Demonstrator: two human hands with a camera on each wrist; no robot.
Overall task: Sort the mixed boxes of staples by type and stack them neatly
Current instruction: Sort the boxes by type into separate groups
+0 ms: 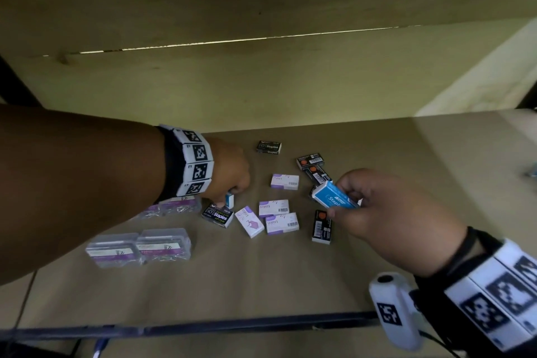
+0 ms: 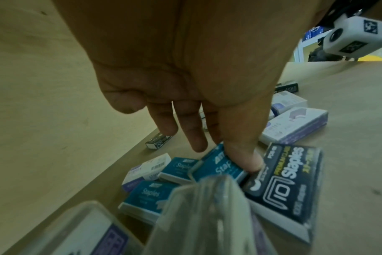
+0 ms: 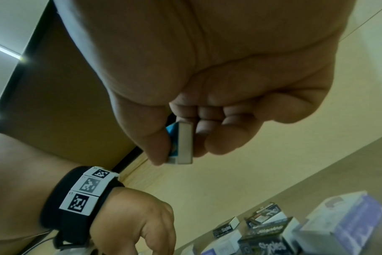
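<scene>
Small staple boxes of mixed kinds lie scattered on the tan table (image 1: 261,276). My right hand (image 1: 343,201) holds a blue staples box (image 1: 329,197) above the table, pinched between thumb and fingers; the right wrist view shows that box (image 3: 184,143) end-on in the right hand (image 3: 181,148). My left hand (image 1: 232,194) reaches down at centre left and pinches another blue box (image 1: 229,201) that stands on edge. In the left wrist view the thumb (image 2: 246,155) presses the tilted blue box (image 2: 216,168). Two more blue boxes (image 2: 179,170) lie beside it.
White-and-purple boxes (image 1: 273,208) sit mid-table. Black boxes with orange dots (image 1: 310,160) lie at right. A black "10 Staples" box (image 1: 218,214) lies by my left hand, another (image 1: 268,147) farther back. Clear plastic cases (image 1: 139,248) rest at front left. The table's dark front edge (image 1: 203,327) is near.
</scene>
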